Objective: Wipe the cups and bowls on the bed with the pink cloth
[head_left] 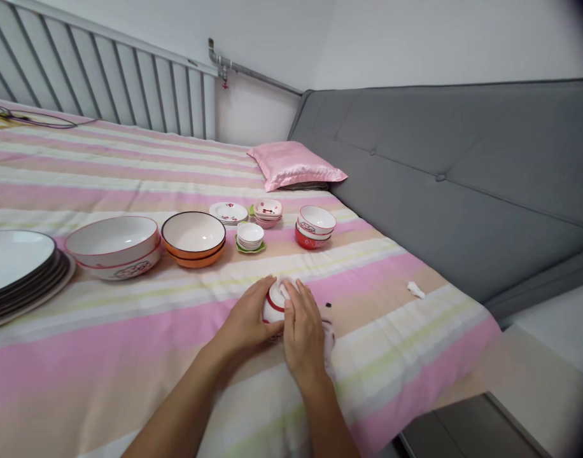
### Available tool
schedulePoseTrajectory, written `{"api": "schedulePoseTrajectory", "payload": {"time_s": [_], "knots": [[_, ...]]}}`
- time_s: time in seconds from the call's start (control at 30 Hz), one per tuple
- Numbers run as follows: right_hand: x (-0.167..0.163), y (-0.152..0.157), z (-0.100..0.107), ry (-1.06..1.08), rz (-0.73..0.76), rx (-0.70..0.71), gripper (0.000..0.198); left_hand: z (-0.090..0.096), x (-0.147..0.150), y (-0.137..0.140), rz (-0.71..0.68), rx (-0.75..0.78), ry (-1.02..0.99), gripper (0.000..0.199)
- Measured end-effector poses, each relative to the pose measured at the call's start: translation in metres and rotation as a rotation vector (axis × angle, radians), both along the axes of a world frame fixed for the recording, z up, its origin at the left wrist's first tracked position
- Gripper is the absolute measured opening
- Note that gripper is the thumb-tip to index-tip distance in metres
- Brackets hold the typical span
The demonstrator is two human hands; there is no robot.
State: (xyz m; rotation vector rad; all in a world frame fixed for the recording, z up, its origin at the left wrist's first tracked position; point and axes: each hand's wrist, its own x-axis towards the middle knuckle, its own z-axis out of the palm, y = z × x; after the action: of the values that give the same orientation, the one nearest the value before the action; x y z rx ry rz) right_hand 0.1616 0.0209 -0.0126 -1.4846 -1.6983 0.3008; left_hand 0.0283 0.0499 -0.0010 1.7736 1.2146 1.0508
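Observation:
My left hand (251,318) is wrapped round the left side of a small white bowl (273,312) with a red band, which seems to be turned upside down on the bed. My right hand (305,331) presses a pale cloth (328,340) against the bowl's top and right side. The fingers cover much of the bowl, and most of the cloth lies hidden under the right hand. Beyond the hands stands a stack of small bowls (316,219), white above and red below. Left of it are small white dishes (250,233) on a green leaf-shaped dish.
Orange bowls (193,254), large white bowls (112,245) and a stack of plates (19,261) stand to the left. Behind are flowered plates (228,212) and pink dishes (267,210). A pink pillow (296,162) lies near the grey headboard (444,172). Crumpled tissue (415,290) lies right.

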Motion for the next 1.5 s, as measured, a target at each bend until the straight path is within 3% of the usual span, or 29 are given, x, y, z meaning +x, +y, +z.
{"api": "schedulePoseTrajectory", "payload": {"time_s": [0.17,0.27,0.37,0.57,0.63,0.73,0.93,1.0,1.1,1.23,1.43,1.5], "knots": [[0.014,-0.001,0.01,0.163,-0.112,-0.109,0.057,0.004,-0.001,0.0,0.017,-0.05,-0.011,0.083],[0.03,-0.011,0.022,0.117,-0.143,-0.162,0.064,0.005,-0.001,0.0,0.02,-0.059,-0.049,0.082],[0.047,-0.023,0.033,-0.015,-0.085,-0.217,0.052,0.003,-0.002,0.001,0.013,-0.045,-0.035,0.082],[0.059,-0.027,0.04,-0.254,-0.123,-0.325,0.015,0.003,-0.002,0.002,0.012,-0.037,-0.004,0.083],[0.061,-0.025,0.043,-0.255,-0.125,-0.299,0.007,0.004,-0.001,0.002,0.02,-0.057,-0.034,0.081],[0.067,-0.024,0.049,-0.14,-0.173,-0.235,0.024,0.006,-0.001,0.002,0.029,-0.08,-0.067,0.081],[0.087,-0.02,0.055,0.073,-0.558,0.019,0.036,0.004,-0.003,0.002,0.03,-0.075,-0.034,0.082],[0.089,-0.015,0.049,0.086,-0.609,0.103,0.042,0.003,-0.003,0.002,0.026,-0.062,0.002,0.083],[0.079,-0.005,0.031,0.207,-0.488,0.103,0.051,0.004,-0.002,0.002,0.016,-0.048,0.034,0.084],[0.051,0.006,0.011,0.512,-0.16,-0.074,0.049,0.003,-0.002,0.002,0.012,-0.028,0.015,0.083],[0.037,0.005,0.016,0.852,0.121,-0.17,0.055,0.002,-0.002,0.002,0.003,0.009,0.036,0.082],[0.04,0.004,0.018,0.87,0.169,-0.187,0.054,0.002,-0.002,0.002,0.005,0.021,0.071,0.081]]}}
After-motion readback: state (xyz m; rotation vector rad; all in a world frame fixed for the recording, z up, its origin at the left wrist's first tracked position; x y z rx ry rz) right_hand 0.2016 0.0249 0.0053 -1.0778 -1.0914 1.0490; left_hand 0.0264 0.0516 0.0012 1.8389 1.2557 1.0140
